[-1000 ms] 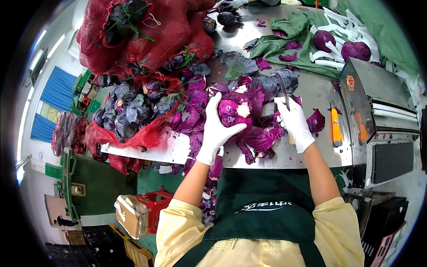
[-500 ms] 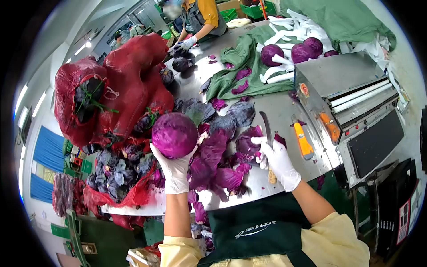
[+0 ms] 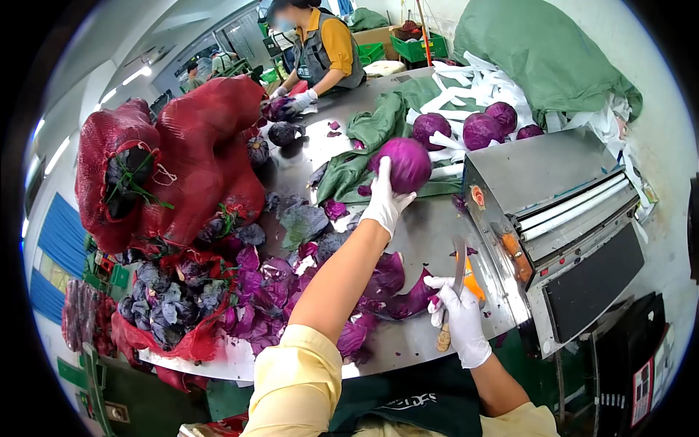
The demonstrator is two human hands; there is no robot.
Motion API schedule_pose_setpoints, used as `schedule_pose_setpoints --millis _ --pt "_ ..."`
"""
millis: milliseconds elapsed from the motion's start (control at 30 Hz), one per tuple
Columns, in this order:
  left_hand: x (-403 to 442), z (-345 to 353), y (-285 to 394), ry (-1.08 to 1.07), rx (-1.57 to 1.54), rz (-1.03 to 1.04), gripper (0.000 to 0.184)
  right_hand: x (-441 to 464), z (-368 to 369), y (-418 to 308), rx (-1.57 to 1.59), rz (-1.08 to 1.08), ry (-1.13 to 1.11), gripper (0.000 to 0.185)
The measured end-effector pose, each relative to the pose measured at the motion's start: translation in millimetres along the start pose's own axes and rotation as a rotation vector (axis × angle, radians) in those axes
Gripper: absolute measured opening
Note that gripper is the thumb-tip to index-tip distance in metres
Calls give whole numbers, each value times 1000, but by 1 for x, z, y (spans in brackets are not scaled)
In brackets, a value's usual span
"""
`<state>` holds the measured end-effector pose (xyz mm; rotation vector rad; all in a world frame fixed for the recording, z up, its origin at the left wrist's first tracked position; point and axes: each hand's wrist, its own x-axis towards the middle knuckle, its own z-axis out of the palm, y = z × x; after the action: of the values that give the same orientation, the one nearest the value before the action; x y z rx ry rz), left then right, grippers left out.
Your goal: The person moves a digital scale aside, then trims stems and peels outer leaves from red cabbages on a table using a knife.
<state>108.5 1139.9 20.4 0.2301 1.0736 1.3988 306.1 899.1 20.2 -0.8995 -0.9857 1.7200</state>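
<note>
A smooth purple cabbage [image 3: 405,165] is held up by my left hand [image 3: 386,198], gloved in white, above the green cloth [image 3: 370,132]. My right hand [image 3: 461,318], also in a white glove, is closed round a knife [image 3: 459,268] whose curved blade points away from me. Below it the wooden handle end shows. An orange cutter [image 3: 473,280] lies just behind the knife, partly hidden. Loose purple leaves [image 3: 273,288] cover the table's near edge, left of my right hand and under my left forearm.
Red net sacks [image 3: 207,156] stand at the left, beside untrimmed cabbages [image 3: 171,298]. A wrapping machine [image 3: 561,211] stands at the right. Several trimmed cabbages [image 3: 482,131] rest among white foam strips. Across the table [image 3: 429,240] a co-worker [image 3: 328,47] handles a dark cabbage.
My left hand has carried the cabbage from beside the net sacks rightward and away from me, over the green cloth. My right hand keeps the knife. The view has shifted, showing more of the co-worker.
</note>
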Motion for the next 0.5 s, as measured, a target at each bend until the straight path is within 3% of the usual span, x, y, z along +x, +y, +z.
schedule_pose_setpoints --millis 33,67,133,200,267,333,400,500 --pt "2 -4 -8 -91 146 46 103 1 -2 0 12 -29 61 26" --pt "-42 10 -10 -61 343 220 103 1 -4 1 25 -57 120 24" --pt "-49 -19 -34 -265 787 635 97 5 -8 0 20 -41 146 23" --pt "-116 -50 -45 -412 1249 851 91 10 -7 -3 -59 -117 202 24" --pt "-188 -79 -54 -423 1790 929 94 27 -10 3 -180 -176 132 29" --pt "-239 -121 -58 -599 2041 890 98 55 -3 14 -321 -301 91 38" --pt "-267 -156 -63 -621 2133 865 100 84 5 18 -819 -523 11 52" --pt "-274 -185 -52 -431 2189 929 97 127 41 38 -988 -524 -106 63"
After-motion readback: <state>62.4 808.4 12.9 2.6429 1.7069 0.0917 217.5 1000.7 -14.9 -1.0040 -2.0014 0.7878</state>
